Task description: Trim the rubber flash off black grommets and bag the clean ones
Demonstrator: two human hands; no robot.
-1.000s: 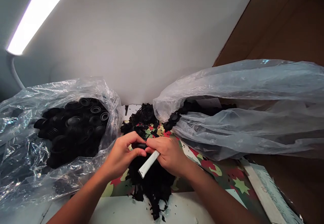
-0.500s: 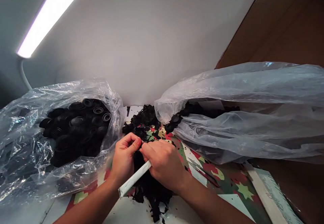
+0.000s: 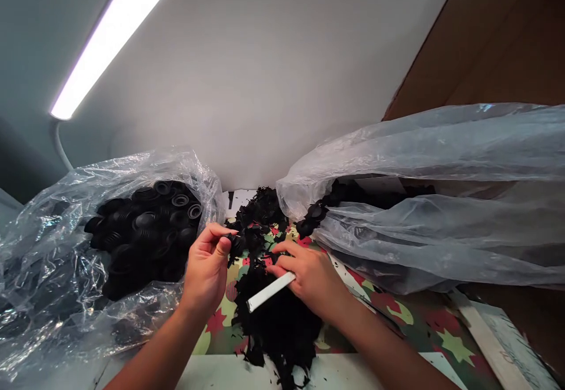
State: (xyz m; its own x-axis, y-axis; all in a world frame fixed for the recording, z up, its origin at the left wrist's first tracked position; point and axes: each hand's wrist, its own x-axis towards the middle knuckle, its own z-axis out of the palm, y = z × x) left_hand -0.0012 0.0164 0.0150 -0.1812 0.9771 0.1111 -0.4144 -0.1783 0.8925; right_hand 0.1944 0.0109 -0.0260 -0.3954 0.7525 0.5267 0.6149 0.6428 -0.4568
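Observation:
My left hand [image 3: 206, 267] is closed, pinching a small black rubber part [image 3: 233, 242] between thumb and fingers just right of the left bag. My right hand [image 3: 309, 275] is closed around a white-handled tool [image 3: 270, 292], whose handle points down-left over a heap of black rubber scraps [image 3: 278, 319]. The two hands are a little apart above the scraps. The tool's tip is hidden by my fingers.
A clear plastic bag [image 3: 53, 260] of black round rubber parts [image 3: 145, 231] lies on the left. A larger clear bag [image 3: 432, 207] with more black parts at its mouth lies on the right. A star-patterned mat [image 3: 397, 313] covers the table. A lamp [image 3: 115, 31] glows overhead.
My hands were together, working the part with the tool. They have separated: the left hand lifted the black part up and left, and the right hand dropped toward the scraps.

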